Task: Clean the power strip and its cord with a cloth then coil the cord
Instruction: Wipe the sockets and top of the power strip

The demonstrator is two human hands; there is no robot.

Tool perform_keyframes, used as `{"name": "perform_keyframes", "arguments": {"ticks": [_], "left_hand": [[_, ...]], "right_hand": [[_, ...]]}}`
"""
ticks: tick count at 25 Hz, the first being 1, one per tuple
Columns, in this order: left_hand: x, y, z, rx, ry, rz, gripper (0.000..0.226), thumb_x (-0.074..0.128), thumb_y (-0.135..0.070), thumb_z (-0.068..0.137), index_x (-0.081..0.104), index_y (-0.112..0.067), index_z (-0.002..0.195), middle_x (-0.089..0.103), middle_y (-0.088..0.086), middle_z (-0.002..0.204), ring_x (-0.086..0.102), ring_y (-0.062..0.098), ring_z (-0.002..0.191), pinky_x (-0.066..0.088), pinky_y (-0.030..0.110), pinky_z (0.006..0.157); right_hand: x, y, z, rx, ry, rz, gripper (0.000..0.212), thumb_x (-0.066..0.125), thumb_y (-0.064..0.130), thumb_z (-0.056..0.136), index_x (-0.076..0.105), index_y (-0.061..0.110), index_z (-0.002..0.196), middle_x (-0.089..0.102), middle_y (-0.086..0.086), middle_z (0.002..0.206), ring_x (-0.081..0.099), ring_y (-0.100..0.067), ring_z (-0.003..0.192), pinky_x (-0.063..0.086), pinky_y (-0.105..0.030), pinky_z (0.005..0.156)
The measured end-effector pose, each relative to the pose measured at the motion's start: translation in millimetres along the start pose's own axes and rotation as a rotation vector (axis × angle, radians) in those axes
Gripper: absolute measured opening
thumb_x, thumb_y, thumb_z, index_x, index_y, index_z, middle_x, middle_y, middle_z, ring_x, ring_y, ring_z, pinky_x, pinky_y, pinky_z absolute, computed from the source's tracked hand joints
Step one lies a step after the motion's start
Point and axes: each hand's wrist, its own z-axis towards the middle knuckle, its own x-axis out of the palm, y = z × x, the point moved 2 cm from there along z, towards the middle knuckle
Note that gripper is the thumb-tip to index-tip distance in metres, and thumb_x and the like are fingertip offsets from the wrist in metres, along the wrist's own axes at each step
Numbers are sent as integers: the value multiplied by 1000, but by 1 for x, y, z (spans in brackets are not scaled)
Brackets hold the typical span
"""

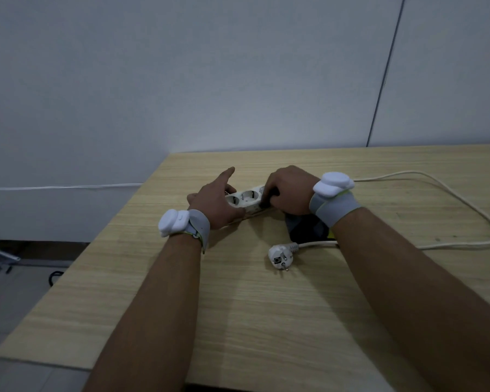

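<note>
The white plastic multi-socket power strip [245,200] lies on the pale wood-grain surface [266,306], and the left hand [214,206] steadies its near end, index finger pointing away, so it won't slide. The right hand [287,190], fingers curled, seems to rub a dark cloth [306,227] along the far end. The long white cord [464,205] loops out uncoiled to the right.
</note>
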Motion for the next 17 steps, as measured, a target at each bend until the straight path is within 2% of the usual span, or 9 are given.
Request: {"name": "perform_keyframes", "arguments": {"ticks": [4, 9, 13, 15, 17], "left_hand": [[1, -2, 1, 11, 13, 47, 100, 73, -42, 72, 12, -40, 150, 55, -14, 115, 54, 19, 110, 25, 37, 83], [6, -14, 1, 46, -71, 115, 101, 65, -63, 70, 6, -42, 150, 50, -11, 128, 48, 17, 118, 23, 39, 86], [17, -27, 5, 74, -74, 94, 97, 64, -59, 71, 11, -40, 150, 52, -10, 127, 49, 17, 118, 26, 43, 94], [18, -29, 6, 88, -68, 95, 96, 64, -59, 70, 12, -40, 149, 53, -10, 126, 49, 16, 117, 26, 43, 93], [19, -30, 6, 112, -71, 122, 96, 61, -65, 71, 12, -39, 149, 52, -10, 127, 49, 17, 117, 25, 41, 89]], "right_hand": [[-14, -29, -8, 134, -136, 32, 31, 55, 13, 79, 76, 26, 98, 70, 0, 109, 62, -24, 100, 45, -24, 85], [-5, -24, -1, 138, -251, 48, 34, 51, 12, 86, 69, 21, 114, 62, -5, 122, 54, -27, 114, 42, -30, 95], [8, -2, 3, -15, -117, 51, 36, 51, 13, 85, 70, 24, 114, 63, -2, 118, 57, -24, 108, 45, -32, 92], [5, -6, 1, -16, -46, 62, 31, 55, 15, 81, 74, 27, 103, 68, 1, 109, 60, -22, 99, 47, -27, 86], [-5, -19, -2, 40, -49, 82, 27, 58, 17, 78, 77, 28, 93, 71, 3, 101, 62, -21, 93, 44, -22, 79]]}}
